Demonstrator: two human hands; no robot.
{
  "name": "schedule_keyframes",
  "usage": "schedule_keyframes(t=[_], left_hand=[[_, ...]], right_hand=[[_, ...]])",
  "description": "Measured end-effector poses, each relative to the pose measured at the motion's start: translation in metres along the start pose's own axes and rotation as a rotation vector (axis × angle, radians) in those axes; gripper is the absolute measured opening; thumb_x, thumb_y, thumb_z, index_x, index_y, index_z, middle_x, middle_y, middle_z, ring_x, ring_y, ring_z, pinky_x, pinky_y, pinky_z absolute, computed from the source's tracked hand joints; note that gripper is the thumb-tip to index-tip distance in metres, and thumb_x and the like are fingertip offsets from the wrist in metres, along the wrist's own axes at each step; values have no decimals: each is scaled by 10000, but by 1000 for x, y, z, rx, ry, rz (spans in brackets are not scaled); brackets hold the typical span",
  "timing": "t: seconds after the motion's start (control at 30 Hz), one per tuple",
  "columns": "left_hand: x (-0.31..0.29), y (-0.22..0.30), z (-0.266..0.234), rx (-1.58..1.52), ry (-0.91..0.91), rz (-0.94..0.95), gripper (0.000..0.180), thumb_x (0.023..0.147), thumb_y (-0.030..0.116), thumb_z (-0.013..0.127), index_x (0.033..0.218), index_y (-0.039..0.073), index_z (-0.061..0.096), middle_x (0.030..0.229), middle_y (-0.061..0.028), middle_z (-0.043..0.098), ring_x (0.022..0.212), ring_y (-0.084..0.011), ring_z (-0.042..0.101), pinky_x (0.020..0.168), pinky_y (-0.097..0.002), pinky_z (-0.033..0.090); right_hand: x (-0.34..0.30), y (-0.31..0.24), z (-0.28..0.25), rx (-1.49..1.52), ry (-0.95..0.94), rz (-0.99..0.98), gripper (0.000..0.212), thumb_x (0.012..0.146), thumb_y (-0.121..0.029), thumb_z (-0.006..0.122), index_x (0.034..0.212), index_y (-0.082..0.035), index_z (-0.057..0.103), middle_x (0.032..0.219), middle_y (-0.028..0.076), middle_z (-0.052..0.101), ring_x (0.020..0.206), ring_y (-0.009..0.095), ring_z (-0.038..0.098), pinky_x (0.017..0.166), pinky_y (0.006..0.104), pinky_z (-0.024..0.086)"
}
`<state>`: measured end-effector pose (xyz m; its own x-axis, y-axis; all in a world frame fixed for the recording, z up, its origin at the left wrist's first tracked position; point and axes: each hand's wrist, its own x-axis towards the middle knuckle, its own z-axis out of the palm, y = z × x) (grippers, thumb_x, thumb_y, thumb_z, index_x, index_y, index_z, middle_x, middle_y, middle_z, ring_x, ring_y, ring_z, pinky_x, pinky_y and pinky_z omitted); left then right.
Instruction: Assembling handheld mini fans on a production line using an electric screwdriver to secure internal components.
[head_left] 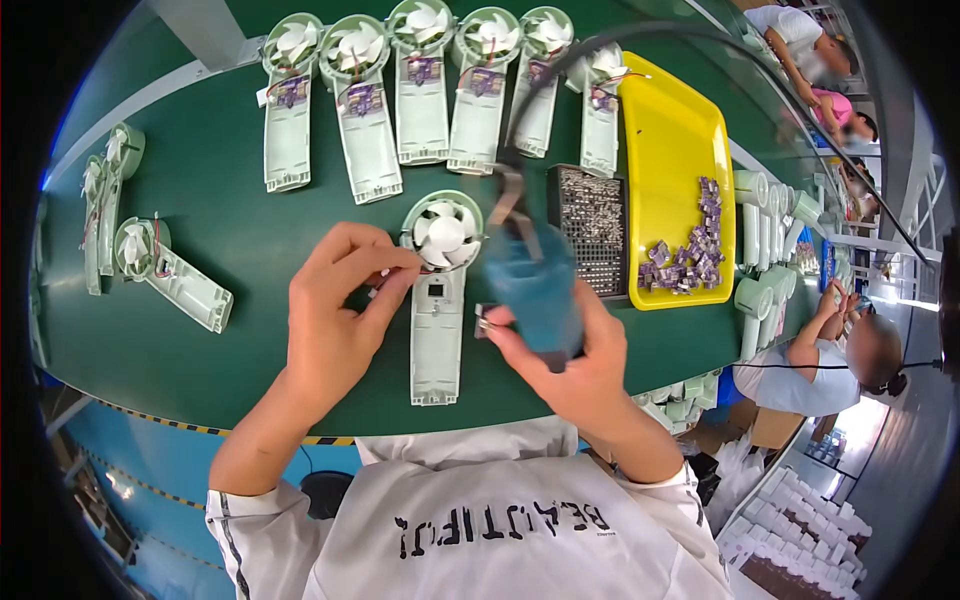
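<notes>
A pale green handheld fan half (436,345) lies in front of me with its handle toward me and its white blades (444,234) showing. My left hand (345,300) is at the left of its fan ring, thumb and forefinger pinched on what looks like a thin wire with a small white connector (378,284). My right hand (572,362) is wrapped round a blurred blue electric screwdriver (540,290). Between that hand's thumb and finger is a small circuit board (484,321), just right of the fan handle. The handle shows a small dark square opening but no board.
Several fan halves with purple boards (420,100) line the back; more lie at left (190,288). A black screw tray (588,230) adjoins a yellow tray (683,130) holding small purple boards. A black cable (560,68) arcs overhead. Fan housings (760,300) and a co-worker (820,350) are at right.
</notes>
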<state>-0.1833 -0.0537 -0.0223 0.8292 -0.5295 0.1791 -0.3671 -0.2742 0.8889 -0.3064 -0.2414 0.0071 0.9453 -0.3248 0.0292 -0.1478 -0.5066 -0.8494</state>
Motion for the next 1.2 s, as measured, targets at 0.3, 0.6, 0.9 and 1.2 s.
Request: schedule_keyframes(t=[0.3, 0.6, 0.9, 1.2], left_hand=[[-6, -14, 3, -225, -58, -72, 173, 806, -91, 671, 969, -41, 643, 940, -120, 615, 761, -238, 634, 666, -313, 534], [-8, -16, 4, -220, -36, -7, 113, 823, -77, 663, 924, -39, 632, 916, -120, 606, 780, -271, 648, 667, -340, 540], [-8, -17, 1, -151, -64, 42, 172, 792, -40, 674, 958, 3, 656, 969, -149, 596, 788, -340, 617, 692, -398, 529], [-22, -15, 3, 114, -51, 167, 422, 659, 56, 761, 1054, 14, 619, 993, -216, 611, 932, -440, 612, 814, -474, 485]], right_hand=[[23, -14, 24, -194, -129, -72, 444, 705, -109, 859, 1041, -19, 583, 860, 121, 690, 750, 193, 699, 681, 289, 530], [20, -7, 30, -183, -162, -59, 361, 765, -64, 818, 1041, -18, 591, 912, 85, 739, 809, 148, 709, 736, 272, 534], [30, -17, 23, -298, -244, -4, 480, 680, -31, 810, 1111, -46, 599, 915, 142, 712, 829, 239, 724, 747, 296, 542], [28, -6, 20, -301, -486, 13, 601, 709, -93, 701, 1268, -163, 493, 988, 140, 688, 799, 367, 684, 667, 465, 539]])
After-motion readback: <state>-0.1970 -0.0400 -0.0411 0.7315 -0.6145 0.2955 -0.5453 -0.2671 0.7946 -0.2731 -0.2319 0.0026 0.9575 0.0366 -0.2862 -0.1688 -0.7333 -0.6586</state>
